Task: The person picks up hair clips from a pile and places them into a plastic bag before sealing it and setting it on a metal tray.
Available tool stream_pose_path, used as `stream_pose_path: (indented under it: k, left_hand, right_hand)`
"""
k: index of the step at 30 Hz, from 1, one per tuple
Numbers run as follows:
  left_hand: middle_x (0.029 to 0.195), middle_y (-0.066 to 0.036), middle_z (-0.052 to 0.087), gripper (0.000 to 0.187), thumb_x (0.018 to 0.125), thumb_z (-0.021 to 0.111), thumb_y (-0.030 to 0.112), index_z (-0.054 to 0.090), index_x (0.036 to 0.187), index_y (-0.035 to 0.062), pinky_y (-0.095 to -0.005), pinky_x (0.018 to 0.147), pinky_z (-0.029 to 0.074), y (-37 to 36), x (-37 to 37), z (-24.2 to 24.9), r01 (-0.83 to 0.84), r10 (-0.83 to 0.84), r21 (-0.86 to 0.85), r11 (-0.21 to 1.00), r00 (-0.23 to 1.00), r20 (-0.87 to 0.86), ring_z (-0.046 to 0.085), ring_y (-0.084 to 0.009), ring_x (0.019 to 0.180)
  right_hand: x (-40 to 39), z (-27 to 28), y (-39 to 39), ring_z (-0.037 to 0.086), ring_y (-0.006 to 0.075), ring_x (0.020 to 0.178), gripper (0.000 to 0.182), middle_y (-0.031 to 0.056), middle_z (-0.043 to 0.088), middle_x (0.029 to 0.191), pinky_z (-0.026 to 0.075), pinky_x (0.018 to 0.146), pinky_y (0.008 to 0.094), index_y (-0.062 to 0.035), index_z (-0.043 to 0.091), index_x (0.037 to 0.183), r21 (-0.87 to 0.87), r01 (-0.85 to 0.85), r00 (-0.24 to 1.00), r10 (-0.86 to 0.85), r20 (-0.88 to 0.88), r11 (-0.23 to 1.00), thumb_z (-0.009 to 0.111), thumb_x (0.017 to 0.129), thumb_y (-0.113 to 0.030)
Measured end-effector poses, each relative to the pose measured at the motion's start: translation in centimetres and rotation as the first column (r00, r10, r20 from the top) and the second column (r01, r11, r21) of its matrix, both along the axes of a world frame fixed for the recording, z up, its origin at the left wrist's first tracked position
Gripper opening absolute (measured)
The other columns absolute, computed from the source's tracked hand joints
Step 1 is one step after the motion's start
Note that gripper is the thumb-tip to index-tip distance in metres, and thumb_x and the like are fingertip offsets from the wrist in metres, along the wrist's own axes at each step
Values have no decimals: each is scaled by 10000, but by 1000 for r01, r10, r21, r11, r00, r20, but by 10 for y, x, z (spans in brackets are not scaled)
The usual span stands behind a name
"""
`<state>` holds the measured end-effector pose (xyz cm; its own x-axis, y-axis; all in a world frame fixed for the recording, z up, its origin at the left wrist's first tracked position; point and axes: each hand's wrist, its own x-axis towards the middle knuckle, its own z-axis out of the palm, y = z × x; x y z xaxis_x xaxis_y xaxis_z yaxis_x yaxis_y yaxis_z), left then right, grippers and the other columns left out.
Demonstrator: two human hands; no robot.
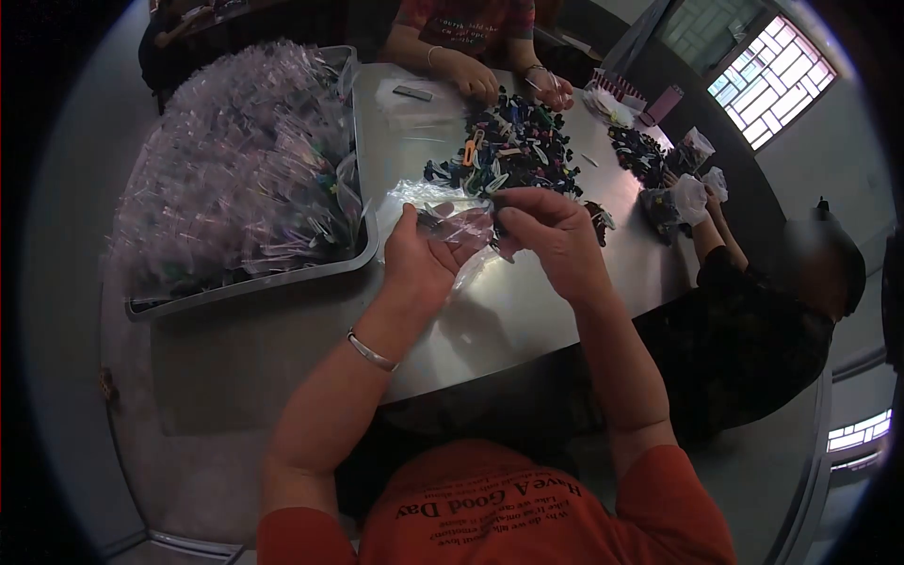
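Grey plastic walls made up the tray at the left end of the metal bench, heaped with filled clear packets. Right of it, by the far left corner, lay a flat grey object. Above my silver bangle, my left hand was cupped, its fingers curled beneath a clear bag and its thumb raised at the bag's left edge; I cannot tell whether that thumb pressed on it. Below, across my orange shirt, "Have A Good Day" was printed, with smaller lines including "about love". At the far edge, a co-worker's shirt bore pale writing too blurred for me to read. My right hand pinched the bag's upper right corner between thumb and forefinger, so the bag stretched between both hands, over the bench's near half. Beyond my fingers spread a pile of small dark clips. Towards the right edge, another person's hands were beside dark-filled bags.
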<state>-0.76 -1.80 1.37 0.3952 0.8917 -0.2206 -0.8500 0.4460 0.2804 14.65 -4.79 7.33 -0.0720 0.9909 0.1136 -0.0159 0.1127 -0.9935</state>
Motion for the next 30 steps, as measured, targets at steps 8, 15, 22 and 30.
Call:
stream_pose_path:
  k: [8,15,22,30]
  left_hand:
    - [1129,-191,557,496,995,213,385,428,1195,-13,-447,866,503,-1,-1,0,0,0,31,1000,1000,-14,597,-308,977]
    - [1087,-253,556,537,987,216,421,396,1136,-62,-465,895,493,3,0,-9,37,-37,51,998,999,-4,597,-347,963]
    - [1020,-217,595,476,992,223,350,436,1155,-42,-522,924,466,4,2,-12,82,-81,62,995,997,-19,604,-345,970]
    - [1074,-242,561,499,991,224,378,407,1165,-52,-536,933,464,3,1,-11,127,-125,73,989,992,-33,591,-368,998]
  right_hand:
    - [0,-7,7,604,103,835,178,33,615,970,501,687,229,-3,661,960,203,-230,890,121,440,952,667,782,7]
    - [-2,-1,8,625,238,797,254,80,614,905,516,678,311,-78,681,949,404,-400,622,-80,779,823,684,702,-21]
    - [8,8,13,637,223,811,213,83,616,938,520,685,297,-48,675,917,387,-407,529,-131,838,827,699,707,-28]
    - [12,11,11,632,242,806,223,67,615,934,524,694,318,-58,667,904,364,-468,432,-152,889,805,699,684,-39]
